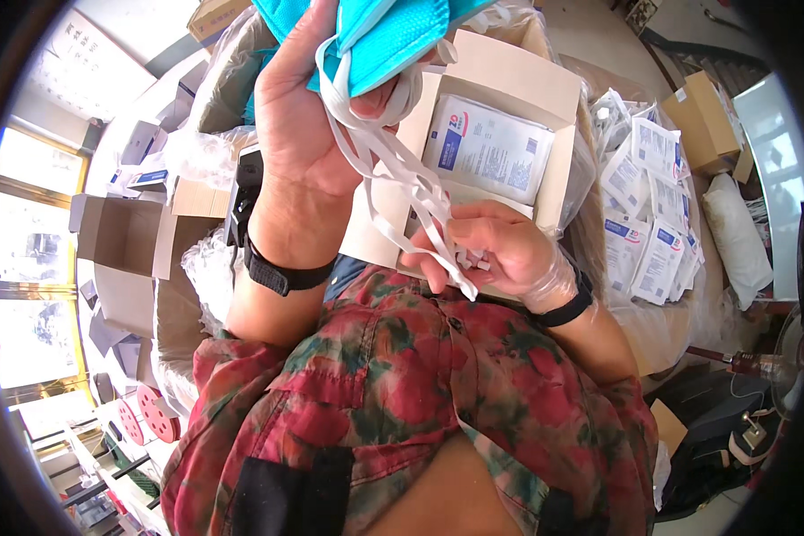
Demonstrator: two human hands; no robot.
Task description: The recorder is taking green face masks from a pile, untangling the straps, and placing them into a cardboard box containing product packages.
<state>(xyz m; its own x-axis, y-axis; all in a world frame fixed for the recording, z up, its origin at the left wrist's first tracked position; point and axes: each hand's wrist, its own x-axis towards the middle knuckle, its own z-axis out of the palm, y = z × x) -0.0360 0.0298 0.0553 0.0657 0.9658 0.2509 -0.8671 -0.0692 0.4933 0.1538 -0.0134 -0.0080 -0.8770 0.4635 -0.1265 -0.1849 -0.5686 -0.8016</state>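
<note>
The left hand [299,134] is clamping its thumb and fingers on a turquoise cloth bundle [393,49], raised high and appearing over the far left corner of the open white box [518,80]. White straps [427,189] are trailing from the bundle toward the box's near edge, where the right hand [505,246] is closing its fingers around their lower ends. The high grip is probably giving the straps room to hang free, and the lower grip is likely gathering them so they are not tangling (the exact finger contact is partly hidden). A flat packet [496,147] is lying face up inside the box, whose flap is standing open, seemingly for easy reach. Beyond the right edge, loose packets [659,259] are piling in a plastic-lined carton [643,326], apparently contained by its sides.
</note>
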